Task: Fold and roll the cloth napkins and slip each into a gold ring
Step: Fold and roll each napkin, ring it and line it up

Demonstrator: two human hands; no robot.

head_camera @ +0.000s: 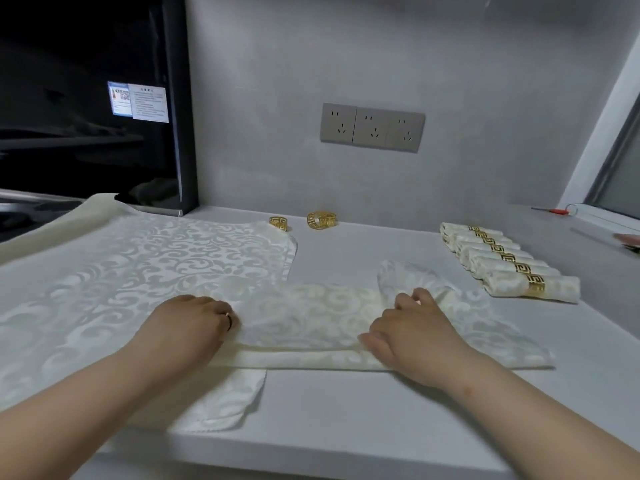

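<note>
A cream damask napkin (pixel 318 317) lies folded into a long band across the counter in front of me. My left hand (pixel 187 323) grips its left end with curled fingers. My right hand (pixel 412 327) pinches a fold near the right end, where a loose flap (pixel 405 275) sticks up. Flat unfolded napkins (pixel 138 268) are stacked at the left, partly under the band. Two loose gold rings (pixel 279 223) (pixel 322 220) sit by the wall. Several rolled napkins in gold rings (pixel 509 265) lie in a row at the right.
The grey counter (pixel 346 427) ends at a front edge close to me. A black appliance (pixel 86 98) stands at the back left. A triple wall socket (pixel 372 127) is on the wall. A red-handled tool (pixel 554 211) lies near the window sill at the far right.
</note>
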